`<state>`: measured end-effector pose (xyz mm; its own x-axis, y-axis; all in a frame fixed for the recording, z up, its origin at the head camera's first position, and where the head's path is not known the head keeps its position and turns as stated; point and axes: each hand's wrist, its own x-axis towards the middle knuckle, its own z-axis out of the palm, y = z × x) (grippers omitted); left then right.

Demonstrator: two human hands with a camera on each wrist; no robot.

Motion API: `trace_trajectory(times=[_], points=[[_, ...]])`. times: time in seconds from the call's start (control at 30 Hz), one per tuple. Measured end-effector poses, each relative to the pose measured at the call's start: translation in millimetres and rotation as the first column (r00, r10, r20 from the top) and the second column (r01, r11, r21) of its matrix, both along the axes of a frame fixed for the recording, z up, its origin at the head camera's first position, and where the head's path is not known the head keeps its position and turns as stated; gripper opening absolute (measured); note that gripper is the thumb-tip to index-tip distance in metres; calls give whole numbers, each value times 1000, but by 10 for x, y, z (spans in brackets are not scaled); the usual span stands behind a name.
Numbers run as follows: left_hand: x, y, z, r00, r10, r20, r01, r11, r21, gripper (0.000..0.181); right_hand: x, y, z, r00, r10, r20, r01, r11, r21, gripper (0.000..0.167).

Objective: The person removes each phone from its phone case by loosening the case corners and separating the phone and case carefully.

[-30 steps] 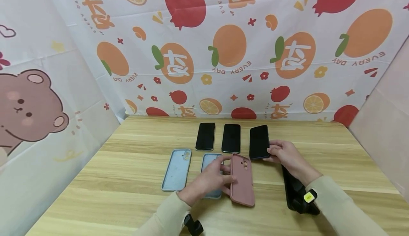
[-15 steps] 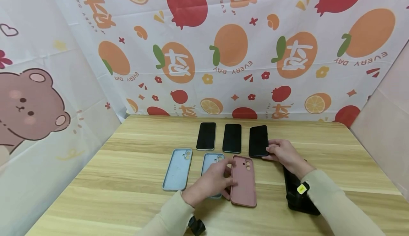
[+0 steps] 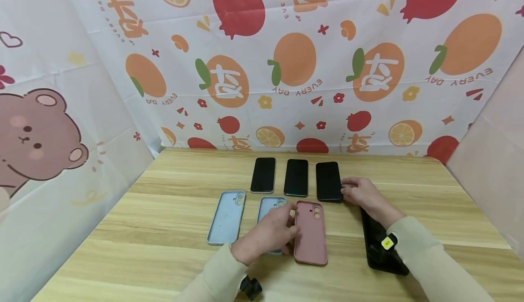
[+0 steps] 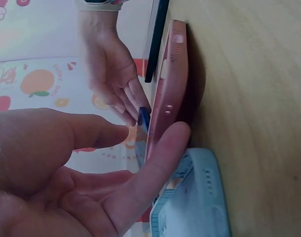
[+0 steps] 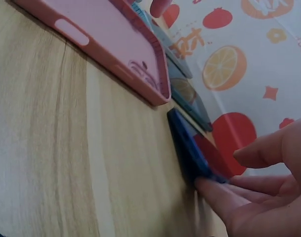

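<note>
A pink phone case (image 3: 310,236) lies hollow side up on the table, and my left hand (image 3: 268,231) is at its left edge. Thumb and fingers of that hand are spread apart in the left wrist view, one fingertip (image 4: 174,136) against or very near the case's side. My right hand (image 3: 365,196) is at the right edge of a dark phone (image 3: 328,181), the rightmost in a row of three. In the right wrist view a finger touches the edge of this phone (image 5: 190,148) while the thumb stands off it. Under my left hand, a blue phone case (image 3: 268,206) is partly covered.
Two more phones, one at the left (image 3: 263,174) and one in the middle (image 3: 296,178), lie in the back row. Another blue case (image 3: 226,218) is at the left. A black flat object (image 3: 380,252) lies partly beneath my right forearm. A fruit-print cloth (image 3: 294,111) hangs behind the table.
The right phone has shifted slightly left and come down flat, and my right thumb has let go. The pink case has settled from tilted to flat as my left hand loosened.
</note>
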<state>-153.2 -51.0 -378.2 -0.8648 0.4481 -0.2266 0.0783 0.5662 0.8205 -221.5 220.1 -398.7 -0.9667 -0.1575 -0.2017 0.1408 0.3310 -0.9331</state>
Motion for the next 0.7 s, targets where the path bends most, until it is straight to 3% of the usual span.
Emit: trace_trajectory(times=[0.17, 0.4, 0.7], points=[[-2, -7, 32, 1000, 1, -14, -1, 1000, -28, 52, 31, 0, 65, 999, 17, -49, -14, 999, 52, 53], [-10, 4, 65, 1000, 8, -18, -8, 999, -44, 55, 126, 99, 182, 994, 17, -110, -18, 1000, -14, 52], [-34, 58, 101, 986, -16, -168, -7, 991, -134, 49, 470, 260, 132, 987, 6, -163, -10, 1000, -23, 48]])
